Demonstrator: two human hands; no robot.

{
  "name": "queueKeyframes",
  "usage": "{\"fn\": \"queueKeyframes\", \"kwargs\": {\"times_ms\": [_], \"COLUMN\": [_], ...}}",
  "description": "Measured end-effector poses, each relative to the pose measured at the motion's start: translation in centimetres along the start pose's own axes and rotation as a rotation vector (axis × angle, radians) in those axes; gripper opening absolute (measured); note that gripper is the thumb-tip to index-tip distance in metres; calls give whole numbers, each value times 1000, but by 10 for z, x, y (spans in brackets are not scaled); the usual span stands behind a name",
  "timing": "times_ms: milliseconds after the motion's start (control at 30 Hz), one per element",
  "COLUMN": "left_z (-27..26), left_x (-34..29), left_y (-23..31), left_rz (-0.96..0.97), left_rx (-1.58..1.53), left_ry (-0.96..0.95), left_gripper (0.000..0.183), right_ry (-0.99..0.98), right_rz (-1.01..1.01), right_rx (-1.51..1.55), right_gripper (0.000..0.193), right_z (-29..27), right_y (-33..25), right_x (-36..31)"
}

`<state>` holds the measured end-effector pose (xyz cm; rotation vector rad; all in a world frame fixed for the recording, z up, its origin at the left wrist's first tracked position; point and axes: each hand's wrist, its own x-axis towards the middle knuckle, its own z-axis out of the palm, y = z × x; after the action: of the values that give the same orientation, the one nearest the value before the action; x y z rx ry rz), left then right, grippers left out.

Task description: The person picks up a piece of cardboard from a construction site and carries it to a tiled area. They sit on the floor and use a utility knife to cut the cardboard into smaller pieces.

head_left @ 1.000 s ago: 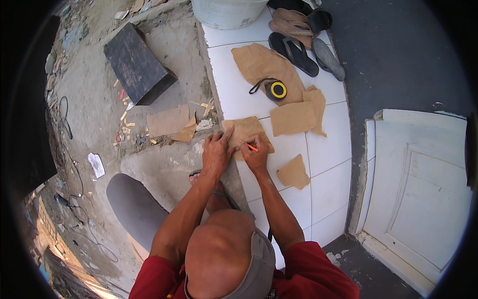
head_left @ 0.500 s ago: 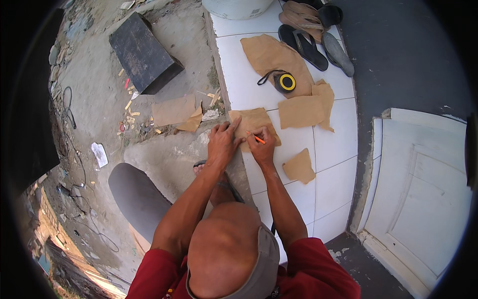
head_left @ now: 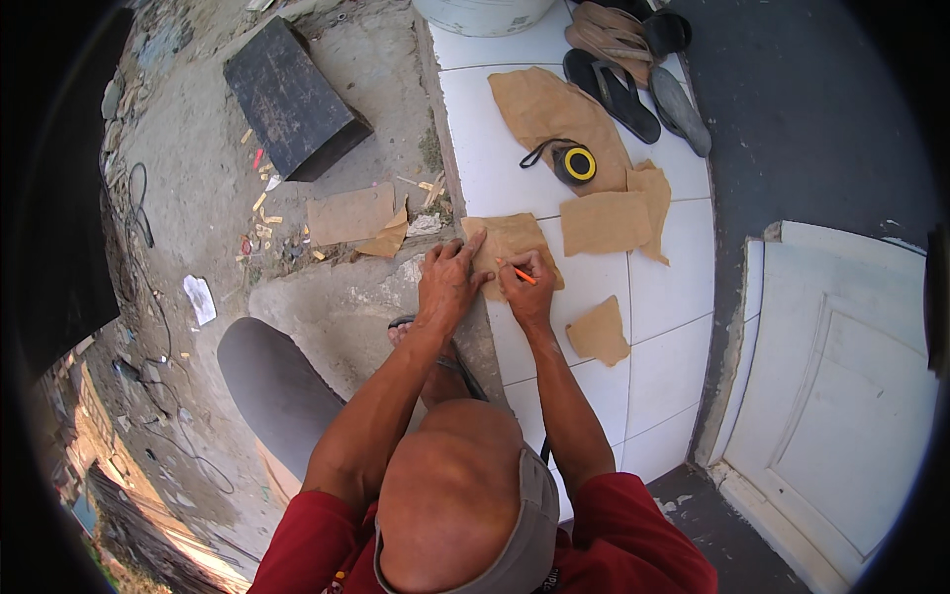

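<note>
A roughly square piece of tan sheet, paper or thin leather-like, lies on the white tiles near their left edge. My left hand is laid on its left side, fingers stretched out and pressing it down. In my right hand is a slim orange pencil or marker, pinched with its tip on the sheet. Beyond the hands, a black and yellow tape measure with a wrist strap rests on a larger tan sheet. To the right lie a rectangular tan piece and a smaller irregular one.
Several sandals sit at the far right of the tiles, by a white bucket. A dark box stands on the dirt at left, near tan scraps and a cable. A white panelled door is at right.
The whole view has shifted slightly. Both hands keep nearly the same places on the sheet, and the orange pencil or marker stays in my right hand.
</note>
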<state>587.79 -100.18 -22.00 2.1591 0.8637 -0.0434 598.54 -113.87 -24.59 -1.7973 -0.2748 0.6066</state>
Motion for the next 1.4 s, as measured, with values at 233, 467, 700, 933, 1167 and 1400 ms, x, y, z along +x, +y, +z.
{"fn": "queueKeyframes", "kwargs": {"times_ms": [233,467,700,933,1167,1400], "left_z": [3,0,1,0,1,-3], "left_x": [-2,-1,-1,-3,-1,-2], "left_y": [-3,-1,2,-2,2,5], "left_rz": [4,6,11,-10,-7,19], "left_rx": [7,11,5,10,-2,22], "left_ry": [15,10,11,10,-6,51], "left_gripper": [81,81,81,82,81,82], "right_ry": [0,-42,8,68,73,46], "right_rz": [-96,-49,-93,90,-18,-10], "right_rx": [-157,-90,-154,71,-42,-71], "right_gripper": [14,15,16,13,13,15], "right_z": [3,3,-2,3,-8,-6], "right_y": [-4,-8,1,-19,3,-9], "right_x": [-3,-2,0,-1,3,0]}}
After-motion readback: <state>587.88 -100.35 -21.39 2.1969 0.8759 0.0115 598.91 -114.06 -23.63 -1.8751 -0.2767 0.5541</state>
